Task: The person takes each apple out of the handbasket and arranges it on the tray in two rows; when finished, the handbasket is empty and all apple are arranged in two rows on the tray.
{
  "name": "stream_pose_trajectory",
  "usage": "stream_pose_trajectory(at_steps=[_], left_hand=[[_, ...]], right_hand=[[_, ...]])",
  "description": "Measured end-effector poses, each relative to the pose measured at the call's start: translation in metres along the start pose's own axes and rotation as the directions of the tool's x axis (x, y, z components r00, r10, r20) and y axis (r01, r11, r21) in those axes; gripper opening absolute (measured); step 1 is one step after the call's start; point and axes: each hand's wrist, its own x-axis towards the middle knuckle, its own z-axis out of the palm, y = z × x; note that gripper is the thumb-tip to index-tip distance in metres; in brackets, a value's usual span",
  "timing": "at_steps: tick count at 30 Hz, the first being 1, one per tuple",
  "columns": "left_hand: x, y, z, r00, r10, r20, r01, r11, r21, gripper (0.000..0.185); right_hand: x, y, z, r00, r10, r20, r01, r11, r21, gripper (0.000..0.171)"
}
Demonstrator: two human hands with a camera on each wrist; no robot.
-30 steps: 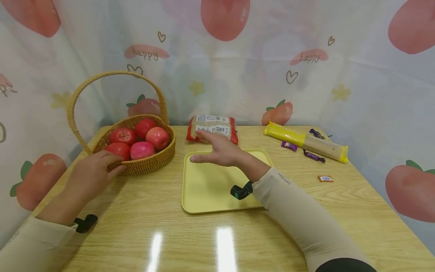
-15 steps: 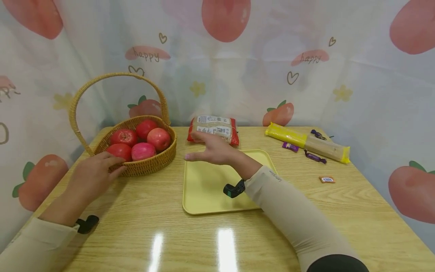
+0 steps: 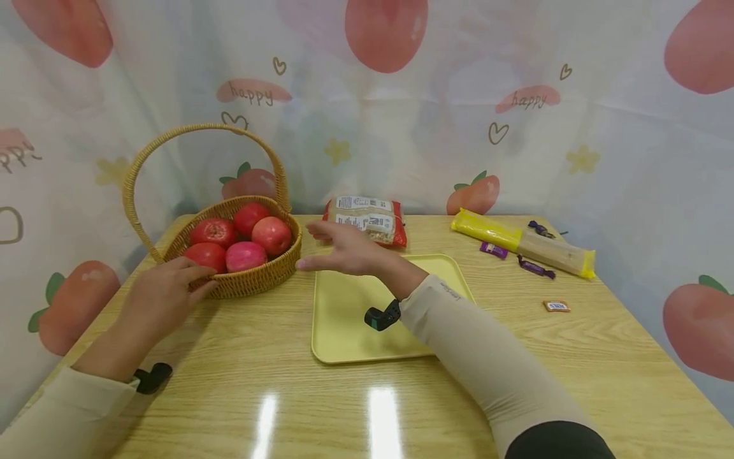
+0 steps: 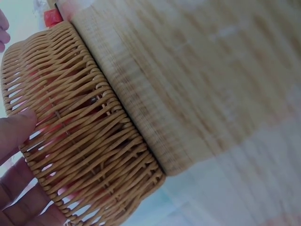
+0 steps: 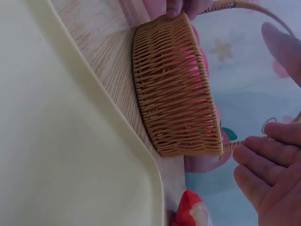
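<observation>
At the table's back left stands a wicker basket (image 3: 260, 278) with a tall arched handle (image 3: 195, 127), holding several red and pink round fruits (image 3: 246, 255), apple-like in shape. My left hand (image 3: 157, 299) grips the basket's near-left rim. The left wrist view has its thumb (image 4: 19, 127) on the outside of the wicker wall and the other fingers beyond the rim. My right hand (image 3: 358, 252) hovers over the back of a yellow tray (image 3: 350, 331), fingers extended and thumb apart, nothing held. Its thumb tip appears close to the basket's right side; contact is unclear.
Behind the tray lies a red-edged, clear food packet (image 3: 369, 220), partly hidden by the right hand. At the back right are a long yellow packet (image 3: 522, 242), purple-wrapped candies (image 3: 536, 267) and an orange-wrapped candy (image 3: 557, 306). A printed curtain (image 3: 413, 146) hangs behind the table.
My right hand has moved left, from over the tray toward the basket. The left hand stays at the basket rim. The whole view has shifted slightly.
</observation>
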Motion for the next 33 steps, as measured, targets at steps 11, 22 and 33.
stream_pose_trajectory(at_steps=[11,22,33], left_hand=[[0.003,0.002,0.002,1.000,-0.004,0.003,0.004,1.000,-0.006,0.022],[0.005,0.006,0.002,1.000,-0.004,0.004,0.004,1.000,-0.012,0.020],[0.000,0.001,0.001,1.000,0.005,-0.007,-0.004,1.000,0.008,0.022]], right_hand=[[0.030,-0.005,0.006,0.997,-0.080,-0.004,0.080,0.997,-0.007,0.073],[0.053,-0.012,0.014,0.999,-0.044,0.024,0.045,0.998,-0.038,0.079],[0.084,-0.029,0.034,0.998,-0.040,0.053,0.044,0.996,-0.078,0.072]])
